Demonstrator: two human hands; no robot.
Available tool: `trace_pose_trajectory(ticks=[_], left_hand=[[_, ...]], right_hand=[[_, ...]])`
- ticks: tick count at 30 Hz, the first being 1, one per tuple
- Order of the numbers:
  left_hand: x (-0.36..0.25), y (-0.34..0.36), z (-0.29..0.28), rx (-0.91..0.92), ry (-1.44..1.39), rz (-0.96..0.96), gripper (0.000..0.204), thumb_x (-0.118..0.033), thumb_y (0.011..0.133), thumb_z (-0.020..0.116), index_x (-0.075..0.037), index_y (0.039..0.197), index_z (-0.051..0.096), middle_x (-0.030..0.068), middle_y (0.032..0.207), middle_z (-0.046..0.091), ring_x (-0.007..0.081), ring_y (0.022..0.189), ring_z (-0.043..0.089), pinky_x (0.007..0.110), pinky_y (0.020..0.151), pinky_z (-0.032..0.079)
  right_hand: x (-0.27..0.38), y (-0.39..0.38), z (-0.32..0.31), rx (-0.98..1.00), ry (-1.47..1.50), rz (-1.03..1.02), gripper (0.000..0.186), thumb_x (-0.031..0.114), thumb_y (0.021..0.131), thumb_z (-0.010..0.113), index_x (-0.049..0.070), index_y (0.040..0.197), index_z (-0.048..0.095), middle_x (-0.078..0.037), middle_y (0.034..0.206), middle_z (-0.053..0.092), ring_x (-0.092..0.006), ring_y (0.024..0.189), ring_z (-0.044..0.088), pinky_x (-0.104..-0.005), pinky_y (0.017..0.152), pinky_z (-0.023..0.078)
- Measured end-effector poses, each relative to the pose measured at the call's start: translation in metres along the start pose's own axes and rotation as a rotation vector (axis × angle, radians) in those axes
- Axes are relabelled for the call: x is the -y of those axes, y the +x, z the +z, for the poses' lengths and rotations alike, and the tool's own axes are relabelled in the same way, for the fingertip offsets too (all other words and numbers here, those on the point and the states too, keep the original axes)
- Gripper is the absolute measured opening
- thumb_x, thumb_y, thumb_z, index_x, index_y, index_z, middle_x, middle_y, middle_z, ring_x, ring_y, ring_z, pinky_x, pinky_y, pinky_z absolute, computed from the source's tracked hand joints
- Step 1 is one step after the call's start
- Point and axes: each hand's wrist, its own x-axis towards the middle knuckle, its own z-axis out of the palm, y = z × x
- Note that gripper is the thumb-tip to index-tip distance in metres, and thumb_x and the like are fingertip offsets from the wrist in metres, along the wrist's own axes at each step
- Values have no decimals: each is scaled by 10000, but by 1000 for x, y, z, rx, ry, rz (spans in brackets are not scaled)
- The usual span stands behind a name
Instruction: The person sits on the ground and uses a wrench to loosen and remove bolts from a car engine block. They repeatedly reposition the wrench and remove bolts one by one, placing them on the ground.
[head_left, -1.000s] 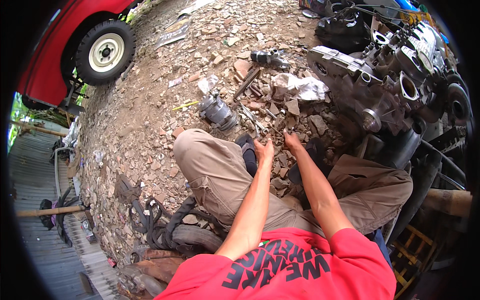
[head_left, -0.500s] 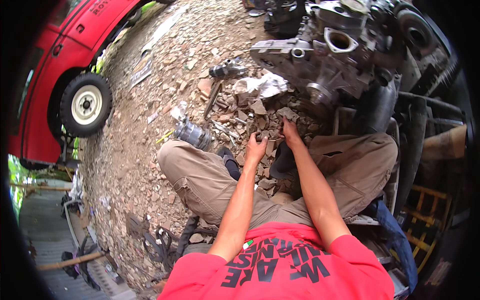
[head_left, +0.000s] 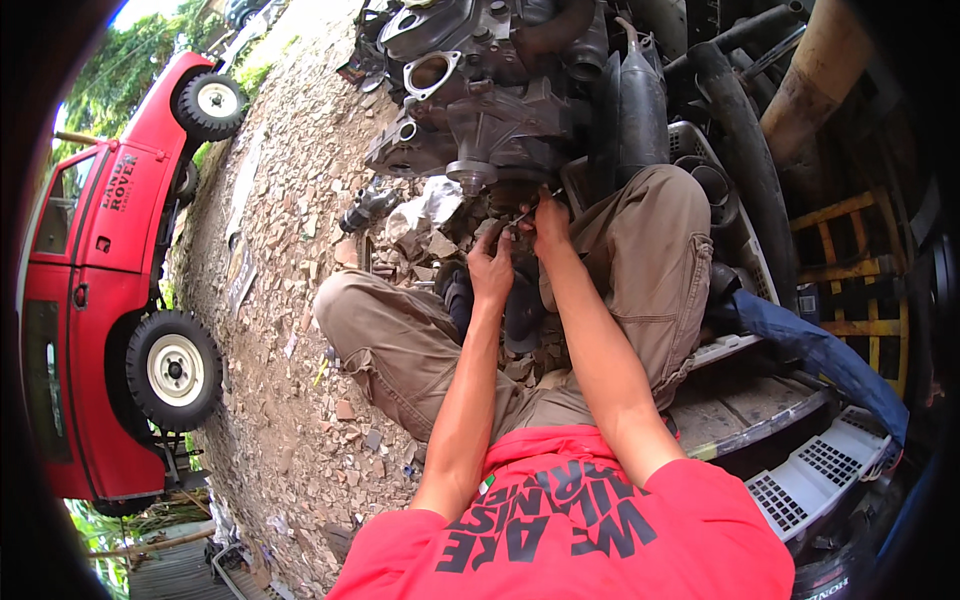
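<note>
My left hand [head_left: 490,264] and my right hand [head_left: 549,224] are close together in front of me, just below the near underside of a large grey metal engine [head_left: 490,125]. The fingers of both hands are bent inward and closed. Something small and dark shows between the fingertips, too small to name. A round pulley-like part [head_left: 470,174] sticks out of the engine just beyond my hands. Left of them, a crumpled white cloth [head_left: 425,207] lies on the stones, with a dark metal part [head_left: 368,208] beside it.
Gravel and broken stones [head_left: 290,290] cover the ground on the left, where a red vehicle [head_left: 110,300] stands. On the right are a dark cylinder [head_left: 642,115], pipes [head_left: 735,150], a yellow rack [head_left: 860,270] and a white plastic crate [head_left: 825,475]. My bent knees flank my hands.
My hands have gone from the stones between my feet to the engine's underside. My right knee has come up. The view has shifted, with more of the red vehicle in sight.
</note>
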Motion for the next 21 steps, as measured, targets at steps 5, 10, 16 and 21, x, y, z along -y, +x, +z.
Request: trace_pose_trajectory(ticks=[5,10,16,21], left_hand=[[-17,25,48,4,-247,-208,266,-170,925,603,36,1092,625,70,974,663,116,869,602,280,735,471],[-54,50,83,-130,-720,-477,262,-198,884,673,-32,1074,602,59,986,661,155,874,626,300,724,467],[-57,83,105,-158,-903,-449,282,-201,849,714,-86,1071,585,22,1003,640,173,903,607,309,741,435],[-46,95,111,-235,-877,-403,227,-219,862,698,-82,1013,598,8,927,644,122,797,600,283,679,430]], right_hand=[[49,-6,1,-85,-53,-302,330,300,986,453,38,790,497,-76,618,532,-129,451,450,-313,414,384],[91,-20,3,-24,-161,-403,330,308,984,468,9,889,567,-82,748,607,-143,627,572,-286,554,478],[92,2,-6,102,378,-154,264,213,1006,397,-24,1062,499,-154,1012,588,-262,919,623,-367,815,536],[68,40,-20,249,465,-30,261,202,1019,353,-20,1066,481,-173,1065,570,-284,979,608,-390,861,521]])
